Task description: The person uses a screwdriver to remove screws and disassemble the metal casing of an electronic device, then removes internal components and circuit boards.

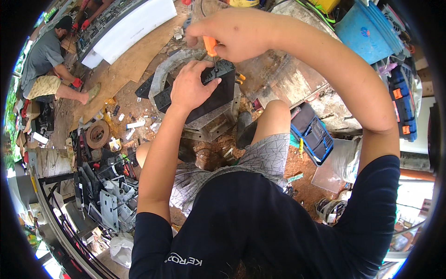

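Observation:
My right hand (237, 35) is closed around the orange handle of a screwdriver (211, 45). The screwdriver points down, its shaft meeting the top of a black box-shaped device (211, 103) near its right end. My left hand (190, 86) grips the device's top edge, thumb toward the screwdriver and fingers bent over the far side. Under the device is a grey ring-shaped metal frame (209, 131), standing in front of my knees. Just right of the device, the orange-and-black handles of a hand tool (240, 78) show; its working end is hidden.
An open tool case (311, 132) lies by my right knee. Scrap parts (109, 204) pile up at the left, near a rusty disc (97, 134). A blue bin (364, 35) stands at the far right. A co-worker (44, 60) in red gloves crouches far left beside a large white panel (134, 30).

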